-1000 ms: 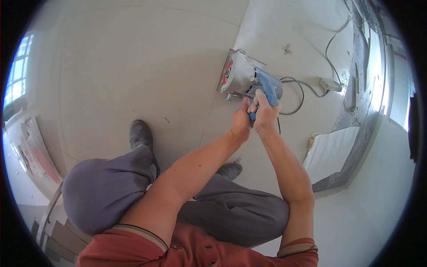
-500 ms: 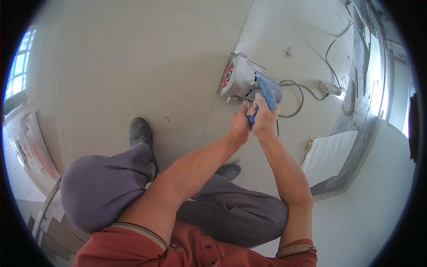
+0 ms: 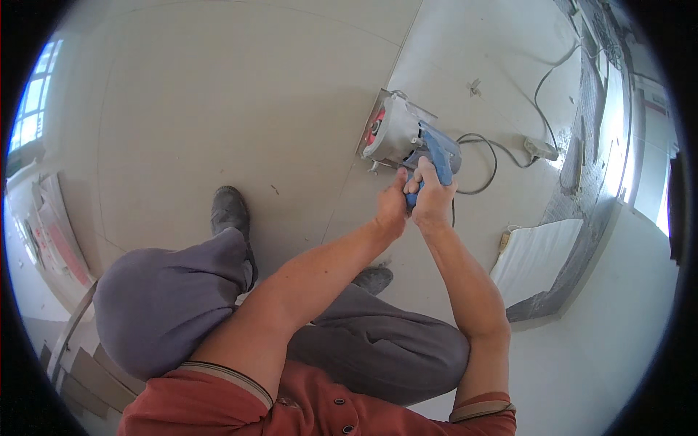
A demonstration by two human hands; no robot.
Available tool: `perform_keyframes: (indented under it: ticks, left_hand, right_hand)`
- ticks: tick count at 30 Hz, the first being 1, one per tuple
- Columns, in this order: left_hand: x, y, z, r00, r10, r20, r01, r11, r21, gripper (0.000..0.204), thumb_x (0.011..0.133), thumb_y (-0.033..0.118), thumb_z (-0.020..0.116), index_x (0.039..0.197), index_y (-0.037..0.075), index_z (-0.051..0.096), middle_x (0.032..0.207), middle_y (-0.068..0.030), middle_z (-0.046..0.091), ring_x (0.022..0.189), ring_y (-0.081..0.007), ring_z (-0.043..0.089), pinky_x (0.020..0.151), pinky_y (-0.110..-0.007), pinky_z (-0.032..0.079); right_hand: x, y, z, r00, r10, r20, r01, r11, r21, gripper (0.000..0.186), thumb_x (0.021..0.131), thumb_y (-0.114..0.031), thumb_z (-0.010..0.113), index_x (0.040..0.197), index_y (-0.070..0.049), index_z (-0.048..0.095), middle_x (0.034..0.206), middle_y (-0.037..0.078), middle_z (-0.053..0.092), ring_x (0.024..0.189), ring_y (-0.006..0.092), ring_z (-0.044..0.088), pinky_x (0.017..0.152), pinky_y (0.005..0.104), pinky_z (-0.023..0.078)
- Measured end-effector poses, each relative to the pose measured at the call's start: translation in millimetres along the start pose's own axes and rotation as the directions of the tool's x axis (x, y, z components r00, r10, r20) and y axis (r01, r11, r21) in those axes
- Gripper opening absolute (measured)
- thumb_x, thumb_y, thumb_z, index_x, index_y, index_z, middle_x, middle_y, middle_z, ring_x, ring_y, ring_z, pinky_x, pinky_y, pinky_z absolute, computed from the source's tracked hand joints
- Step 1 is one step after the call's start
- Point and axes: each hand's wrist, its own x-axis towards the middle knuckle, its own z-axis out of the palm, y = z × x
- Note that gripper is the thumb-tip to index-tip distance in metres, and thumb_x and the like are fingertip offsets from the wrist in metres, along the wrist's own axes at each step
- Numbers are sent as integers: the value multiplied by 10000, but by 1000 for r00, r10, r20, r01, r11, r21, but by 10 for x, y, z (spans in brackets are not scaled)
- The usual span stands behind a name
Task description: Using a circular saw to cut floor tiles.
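Observation:
A handheld circular saw (image 3: 401,131) with a light grey guard, a flat metal base plate, a red disc part and a blue handle rests on the pale tiled floor. Around the blue handle (image 3: 439,156) my right hand (image 3: 434,195) is closed, its fingers wrapped toward the left. My left hand (image 3: 392,200) presses in beside it at the handle's lower end, thumb up and fingers partly hidden. A tile seam runs up past the saw's plate. The blade's lower edge is hidden.
A dark cord (image 3: 494,161) loops right of the saw to a pale plug block (image 3: 539,148). A white sheet (image 3: 538,254) lies near the right wall by a rough grey strip. My boots (image 3: 230,209) stand at left and below. Scrap boards (image 3: 62,225) lie far left.
The view has shifted slightly. Both hands keep the same grip on the saw, which shows little or no movement along the floor.

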Motion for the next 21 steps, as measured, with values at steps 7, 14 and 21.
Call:
perform_keyframes:
  ticks: [7, 14, 21]
  left_hand:
    - [-49, 24, 23, 999, -29, 27, 30, 999, -38, 390, 944, 478, 540, 820, 114, 601, 727, 4, 557, 579, -115, 490, 470, -303, 347]
    - [-91, 35, 30, 999, -16, -28, 16, 1000, 3, 399, 928, 480, 558, 811, 101, 603, 725, -2, 552, 582, -115, 489, 468, -310, 340]
    - [-99, 41, 12, 1000, -7, -27, 8, 1000, 23, 405, 916, 470, 582, 777, 89, 590, 712, -18, 553, 569, -125, 486, 445, -321, 327]
  right_hand:
    - [1, 15, -14, 1000, 7, -13, -7, 1000, 3, 145, 875, -84, 601, 753, -41, 535, 627, 30, 487, 458, 131, 469, 447, 310, 423]
    - [-39, -26, 19, 1000, 17, -22, -17, 1000, 8, 162, 879, -81, 594, 737, -49, 523, 617, 28, 483, 459, 134, 467, 449, 310, 420]
    - [-61, -52, 47, 999, 44, -26, -43, 998, 38, 154, 871, -89, 602, 744, -53, 521, 604, 23, 474, 460, 132, 454, 447, 311, 416]
